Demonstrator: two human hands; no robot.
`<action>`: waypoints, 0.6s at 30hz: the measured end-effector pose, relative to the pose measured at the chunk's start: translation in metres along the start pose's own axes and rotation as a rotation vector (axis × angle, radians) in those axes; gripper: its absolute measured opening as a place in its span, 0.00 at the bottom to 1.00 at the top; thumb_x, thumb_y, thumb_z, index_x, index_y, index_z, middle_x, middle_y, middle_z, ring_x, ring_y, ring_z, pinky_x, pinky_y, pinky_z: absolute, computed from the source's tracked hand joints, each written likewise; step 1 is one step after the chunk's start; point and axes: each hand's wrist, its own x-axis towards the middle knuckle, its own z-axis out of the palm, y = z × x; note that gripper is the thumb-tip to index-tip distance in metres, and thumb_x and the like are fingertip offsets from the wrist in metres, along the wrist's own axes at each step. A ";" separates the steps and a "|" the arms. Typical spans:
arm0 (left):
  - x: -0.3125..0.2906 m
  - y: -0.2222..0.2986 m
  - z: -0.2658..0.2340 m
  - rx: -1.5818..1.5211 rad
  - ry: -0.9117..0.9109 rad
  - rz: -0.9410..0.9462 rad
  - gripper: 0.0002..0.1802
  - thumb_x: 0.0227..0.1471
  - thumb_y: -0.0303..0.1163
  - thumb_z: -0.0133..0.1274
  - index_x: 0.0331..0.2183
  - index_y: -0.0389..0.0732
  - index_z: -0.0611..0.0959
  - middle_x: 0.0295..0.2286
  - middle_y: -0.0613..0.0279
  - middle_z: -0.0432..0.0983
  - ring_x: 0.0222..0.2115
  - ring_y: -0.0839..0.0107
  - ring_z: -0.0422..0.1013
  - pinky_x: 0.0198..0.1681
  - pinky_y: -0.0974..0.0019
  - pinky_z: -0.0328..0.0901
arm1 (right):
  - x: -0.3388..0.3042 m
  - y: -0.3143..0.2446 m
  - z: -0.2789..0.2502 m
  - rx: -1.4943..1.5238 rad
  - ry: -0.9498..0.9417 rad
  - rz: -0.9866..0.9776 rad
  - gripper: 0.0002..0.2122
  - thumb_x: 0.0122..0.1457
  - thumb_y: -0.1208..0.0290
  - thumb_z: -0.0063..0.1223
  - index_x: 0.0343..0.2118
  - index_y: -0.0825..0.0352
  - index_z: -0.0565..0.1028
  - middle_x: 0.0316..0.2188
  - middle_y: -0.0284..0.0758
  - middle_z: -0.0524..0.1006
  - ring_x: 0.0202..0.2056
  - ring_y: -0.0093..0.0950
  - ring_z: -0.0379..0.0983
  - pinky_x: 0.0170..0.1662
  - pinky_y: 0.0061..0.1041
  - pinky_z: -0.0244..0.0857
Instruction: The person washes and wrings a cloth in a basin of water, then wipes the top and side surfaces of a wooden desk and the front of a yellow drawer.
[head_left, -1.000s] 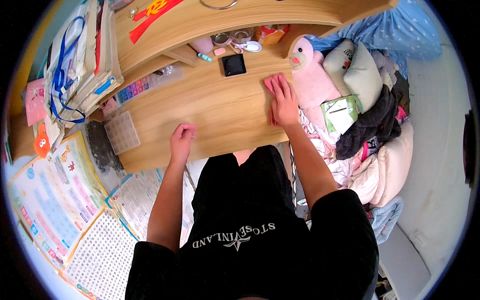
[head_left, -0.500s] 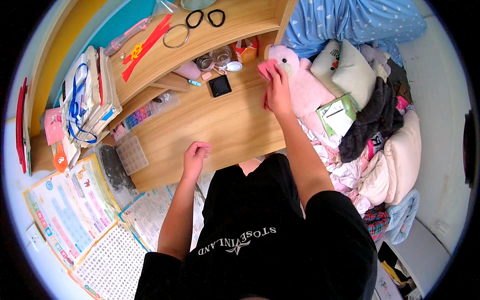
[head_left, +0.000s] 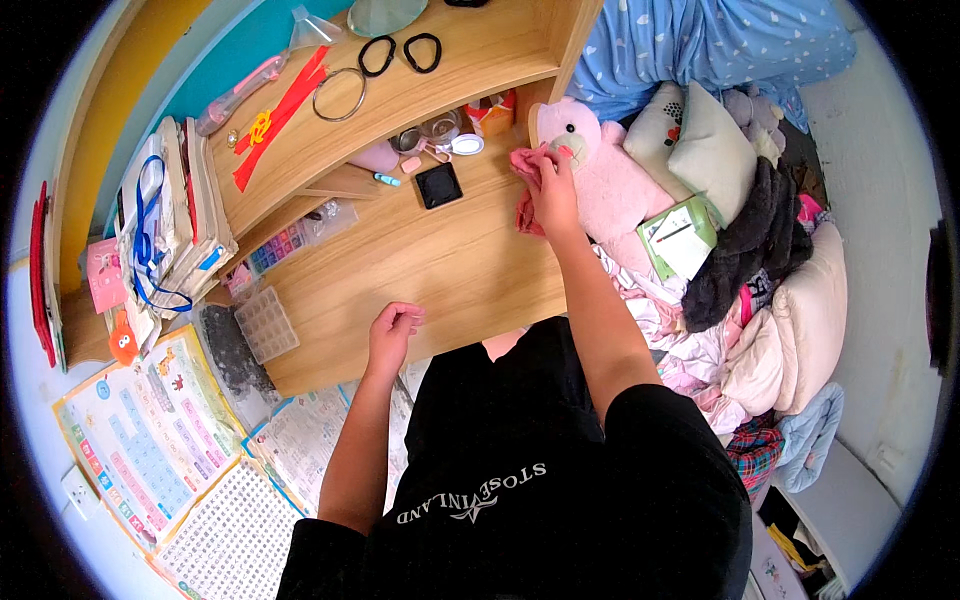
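Observation:
My right hand [head_left: 556,193] is closed on a crumpled pinkish-red cloth [head_left: 524,165] at the right end of the wooden desk [head_left: 440,260]. Part of the cloth hangs below the fingers, close to the desk top. Just beyond that hand lies a pink plush toy [head_left: 610,165]. My left hand [head_left: 391,335] hovers by the desk's front edge, its fingers loosely bent and nothing seen in them. A small black square box [head_left: 438,186] lies on the desk between the hands, toward the back.
A shelf [head_left: 440,85] above the desk carries black bands, a metal ring and a red ribbon. Books [head_left: 180,210] stand at the left, near a clear compartment box [head_left: 266,324]. Pillows [head_left: 712,150] and clothes [head_left: 700,350] pile up at the right.
The cloth looks more bunched, and my right hand has shifted slightly down with it. My left hand has hardly moved. The whole view has tilted a little.

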 end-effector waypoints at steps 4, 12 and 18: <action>0.004 0.011 0.004 0.006 -0.042 0.046 0.09 0.69 0.25 0.50 0.43 0.37 0.84 0.41 0.61 0.86 0.40 0.71 0.79 0.43 0.67 0.72 | 0.006 0.016 -0.004 -0.246 0.013 -0.013 0.20 0.53 0.86 0.63 0.50 0.66 0.78 0.54 0.47 0.74 0.57 0.50 0.73 0.61 0.41 0.70; 0.007 0.032 0.004 0.102 -0.054 0.148 0.09 0.67 0.25 0.49 0.42 0.38 0.85 0.43 0.60 0.86 0.42 0.70 0.80 0.46 0.65 0.73 | 0.046 -0.089 -0.026 -0.018 0.224 -0.284 0.18 0.57 0.84 0.65 0.51 0.67 0.76 0.55 0.47 0.71 0.58 0.50 0.70 0.62 0.41 0.67; -0.012 0.120 0.014 0.269 -0.002 0.480 0.06 0.66 0.22 0.55 0.41 0.35 0.86 0.38 0.58 0.86 0.37 0.71 0.80 0.45 0.66 0.74 | 0.036 -0.126 -0.051 -0.021 0.335 -0.335 0.18 0.58 0.84 0.66 0.50 0.66 0.76 0.54 0.46 0.72 0.58 0.48 0.71 0.62 0.41 0.67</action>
